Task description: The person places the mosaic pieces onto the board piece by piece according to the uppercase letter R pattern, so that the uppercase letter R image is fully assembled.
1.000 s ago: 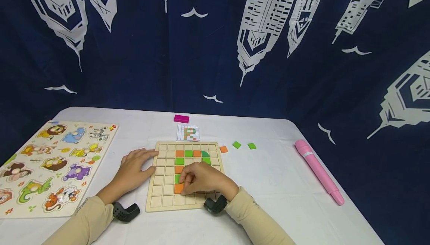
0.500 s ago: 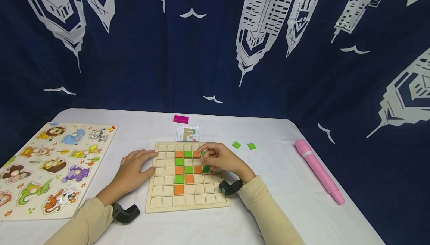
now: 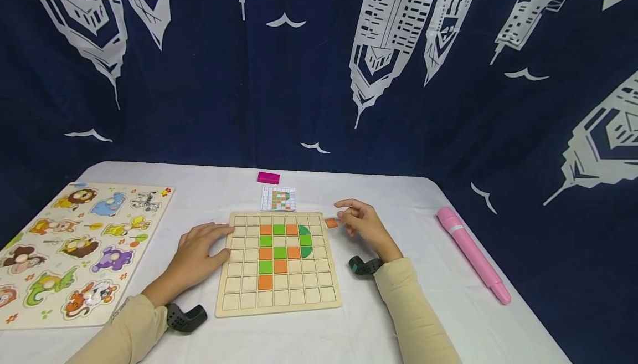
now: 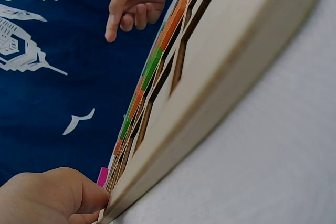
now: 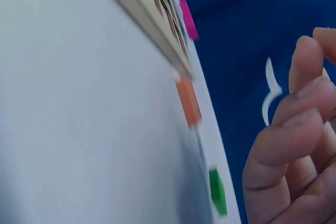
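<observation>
A wooden grid board (image 3: 279, 298) lies on the white table, with orange and green tiles (image 3: 279, 229) set in a P-like pattern. My left hand (image 3: 199, 253) rests along the board's left edge, fingers extended; in the left wrist view its thumb (image 4: 89, 192) touches the rim. Just off the board's right side hovers my right hand (image 3: 366, 228), fingers loosely bent and holding nothing. Beside its fingertips lies a loose orange tile (image 3: 331, 222). A loose green tile (image 5: 218, 191) shows in the right wrist view, hidden behind the hand in the head view.
Behind the board are a pattern card (image 3: 278, 199) and a magenta block (image 3: 268, 178). An animal puzzle board (image 3: 85, 247) covers the table's left side. On the right lies a thick pink pen-shaped object (image 3: 473, 256). A dark blue curtain (image 3: 219, 103) hangs behind.
My right hand has moved up and right from the lower middle of the board to beyond its right edge, uncovering the tiles there. The left hand stays in place.
</observation>
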### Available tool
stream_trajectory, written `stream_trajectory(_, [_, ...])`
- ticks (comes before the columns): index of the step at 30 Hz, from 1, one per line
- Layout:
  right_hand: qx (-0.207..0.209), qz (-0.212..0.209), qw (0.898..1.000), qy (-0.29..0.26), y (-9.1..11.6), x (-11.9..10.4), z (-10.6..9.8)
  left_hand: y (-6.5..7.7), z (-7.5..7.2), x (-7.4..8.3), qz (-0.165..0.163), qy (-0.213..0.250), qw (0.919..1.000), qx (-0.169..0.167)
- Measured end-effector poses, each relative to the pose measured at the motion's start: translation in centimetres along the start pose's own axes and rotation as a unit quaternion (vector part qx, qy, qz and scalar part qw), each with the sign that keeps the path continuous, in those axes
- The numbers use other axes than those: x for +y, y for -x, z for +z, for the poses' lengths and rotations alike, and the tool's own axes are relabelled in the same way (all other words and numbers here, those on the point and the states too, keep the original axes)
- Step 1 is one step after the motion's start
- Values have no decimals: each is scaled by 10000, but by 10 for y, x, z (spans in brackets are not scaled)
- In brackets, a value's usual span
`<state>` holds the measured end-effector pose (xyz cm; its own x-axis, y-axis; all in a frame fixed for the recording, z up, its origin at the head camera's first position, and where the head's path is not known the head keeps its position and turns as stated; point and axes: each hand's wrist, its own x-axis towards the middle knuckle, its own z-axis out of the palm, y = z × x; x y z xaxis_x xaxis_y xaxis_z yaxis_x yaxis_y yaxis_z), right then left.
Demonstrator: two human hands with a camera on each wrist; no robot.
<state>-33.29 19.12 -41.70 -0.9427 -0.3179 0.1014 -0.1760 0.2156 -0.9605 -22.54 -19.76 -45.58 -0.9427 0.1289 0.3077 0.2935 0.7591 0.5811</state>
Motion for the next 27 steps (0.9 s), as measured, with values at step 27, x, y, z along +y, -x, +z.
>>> stream_trajectory(27, [1334, 615, 9891, -137, 4, 24, -20, 1, -1, 2, 23, 5, 10000, -29])
